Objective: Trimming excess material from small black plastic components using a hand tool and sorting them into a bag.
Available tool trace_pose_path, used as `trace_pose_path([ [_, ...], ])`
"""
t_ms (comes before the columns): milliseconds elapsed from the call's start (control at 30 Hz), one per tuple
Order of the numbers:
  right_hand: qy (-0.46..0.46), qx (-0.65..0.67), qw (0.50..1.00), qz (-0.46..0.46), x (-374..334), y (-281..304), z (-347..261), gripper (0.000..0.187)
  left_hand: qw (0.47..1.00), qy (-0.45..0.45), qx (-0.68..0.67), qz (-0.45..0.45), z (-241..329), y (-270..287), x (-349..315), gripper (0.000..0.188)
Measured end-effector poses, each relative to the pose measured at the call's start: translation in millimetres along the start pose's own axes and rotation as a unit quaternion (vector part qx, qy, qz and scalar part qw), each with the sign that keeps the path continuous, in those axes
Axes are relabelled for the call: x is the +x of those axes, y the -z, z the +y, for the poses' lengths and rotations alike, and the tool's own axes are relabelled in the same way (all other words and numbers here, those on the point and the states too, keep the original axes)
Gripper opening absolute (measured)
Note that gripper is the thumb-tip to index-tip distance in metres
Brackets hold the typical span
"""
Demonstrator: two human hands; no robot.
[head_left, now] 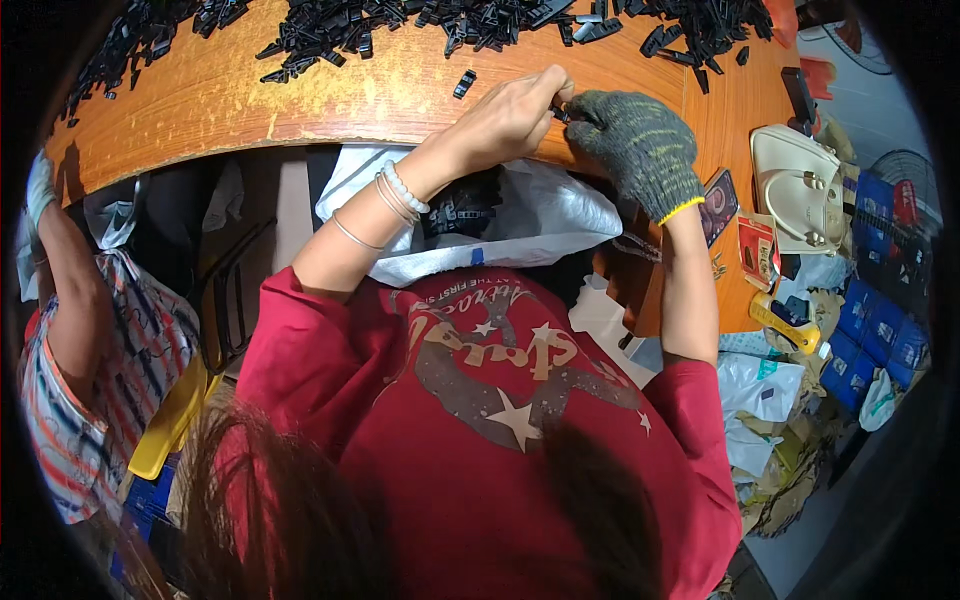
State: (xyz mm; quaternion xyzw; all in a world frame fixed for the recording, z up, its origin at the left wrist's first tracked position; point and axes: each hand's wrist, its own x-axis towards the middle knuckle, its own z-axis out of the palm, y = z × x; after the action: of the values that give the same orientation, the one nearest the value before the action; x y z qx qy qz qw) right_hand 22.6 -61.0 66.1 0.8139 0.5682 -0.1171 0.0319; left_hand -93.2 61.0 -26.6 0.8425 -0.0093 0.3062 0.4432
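Over the table's near edge my bare left hand [508, 120] meets my right hand [640, 142], which wears a grey knitted glove with a yellow cuff. Both are closed, and a small black plastic part [560, 114] is pinched between their fingertips; most of it is hidden. One loose black part [464, 83] lies on the worn wooden table [370, 105], just beyond my left hand. Farther back spreads a heap of similar black parts [420, 22]. Below my hands, a white sack [570, 215] gapes at my lap, with dark pieces [465, 208] inside.
More black parts lie at the far left [125, 45] and far right [705, 35]. A gloved co-worker [75, 270] sits at left. On the right are a phone [718, 205], a red packet [760, 250], a cream handbag [800, 190] and a yellow bottle [785, 320].
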Motion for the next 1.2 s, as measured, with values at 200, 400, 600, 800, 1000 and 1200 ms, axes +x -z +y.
trace_pose_path([
  [200, 0.015, -0.058, 0.998, -0.03, 12, 11, -19, 0.02, 0.996, 0.009, -0.072, 0.058, 7, -1, -2, 0.015],
  [400, -0.01, -0.092, 0.995, -0.03, 10, 3, -27, 0.016, 0.996, 0.008, -0.081, 0.042, 5, -1, -2, 0.017],
  [600, -0.053, 0.204, 0.971, 0.109, -24, -17, -9, 0.033, 0.998, 0.013, -0.029, 0.054, 2, 0, -4, 0.018],
  [800, -0.188, 0.649, 0.721, 0.153, -59, -11, -27, 0.025, 0.853, 0.227, -0.47, 0.029, 10, 25, -16, 0.03],
  [1000, -0.141, 0.649, 0.73, 0.162, -63, -19, -27, 0.026, 0.761, 0.314, -0.562, -0.083, 32, 14, -20, 0.032],
  [1200, -0.139, 0.629, 0.746, 0.166, -64, -18, -32, 0.025, 0.793, 0.308, -0.522, -0.064, 33, 18, -16, 0.032],
])
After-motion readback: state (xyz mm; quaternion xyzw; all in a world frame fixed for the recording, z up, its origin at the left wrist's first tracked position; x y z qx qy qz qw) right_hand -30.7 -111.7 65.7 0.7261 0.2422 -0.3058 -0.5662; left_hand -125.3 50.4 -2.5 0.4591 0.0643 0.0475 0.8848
